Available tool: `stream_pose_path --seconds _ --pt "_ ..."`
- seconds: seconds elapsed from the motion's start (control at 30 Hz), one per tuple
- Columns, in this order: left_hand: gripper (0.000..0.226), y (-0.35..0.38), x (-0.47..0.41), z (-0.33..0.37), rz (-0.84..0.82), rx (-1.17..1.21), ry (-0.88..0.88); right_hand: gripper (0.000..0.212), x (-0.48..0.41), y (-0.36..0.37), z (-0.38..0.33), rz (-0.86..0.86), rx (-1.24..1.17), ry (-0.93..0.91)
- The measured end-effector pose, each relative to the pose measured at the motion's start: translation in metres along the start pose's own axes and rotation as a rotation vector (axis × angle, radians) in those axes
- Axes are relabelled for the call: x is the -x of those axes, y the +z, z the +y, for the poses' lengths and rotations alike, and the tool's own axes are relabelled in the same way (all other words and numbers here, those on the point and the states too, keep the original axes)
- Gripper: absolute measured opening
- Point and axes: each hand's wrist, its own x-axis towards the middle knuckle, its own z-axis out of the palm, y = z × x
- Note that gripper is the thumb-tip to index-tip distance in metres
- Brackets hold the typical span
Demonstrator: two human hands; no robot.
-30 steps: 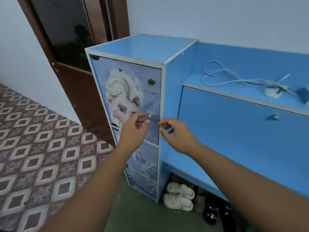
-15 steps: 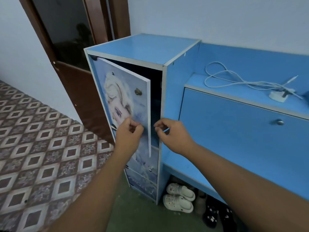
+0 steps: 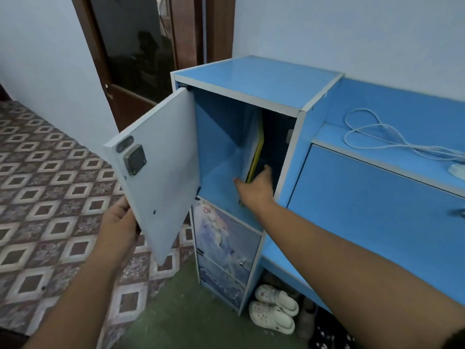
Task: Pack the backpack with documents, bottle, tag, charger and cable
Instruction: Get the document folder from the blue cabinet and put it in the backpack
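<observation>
The tall blue cabinet (image 3: pixel 256 79) has its top door (image 3: pixel 161 167) swung wide open to the left. My left hand (image 3: pixel 118 222) holds the door's lower outer edge. My right hand (image 3: pixel 256 187) reaches into the top compartment and grips the lower part of a stack of documents (image 3: pixel 254 147), flat folders with a yellow edge that lean upright against the right inner wall. A white cable (image 3: pixel 377 137) lies coiled on the lower blue shelf to the right, leading to a white charger (image 3: pixel 456 170) at the frame's edge. No backpack, bottle or tag is in view.
A lower blue cabinet (image 3: pixel 377 202) with a knobbed flap adjoins on the right. White clogs (image 3: pixel 274 311) and dark shoes sit on the green floor beneath it. A patterned tile floor (image 3: pixel 50 197) spreads left; a brown door (image 3: pixel 141 59) stands behind.
The cabinet door went from shut to wide open, pulled left by my left hand. My right hand left the door's edge and went inside onto the documents.
</observation>
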Motion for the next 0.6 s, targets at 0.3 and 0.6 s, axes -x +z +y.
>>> stream_pose_path --seconds 0.3,0.6 --pt "0.026 -0.028 -0.019 -0.007 -0.052 0.032 0.054 0.07 -0.072 0.016 -0.02 0.229 -0.199 0.076" --pt "0.041 -0.034 -0.025 -0.008 -0.033 0.018 0.05 0.029 -0.053 0.005 -0.019 0.208 -0.016 0.015"
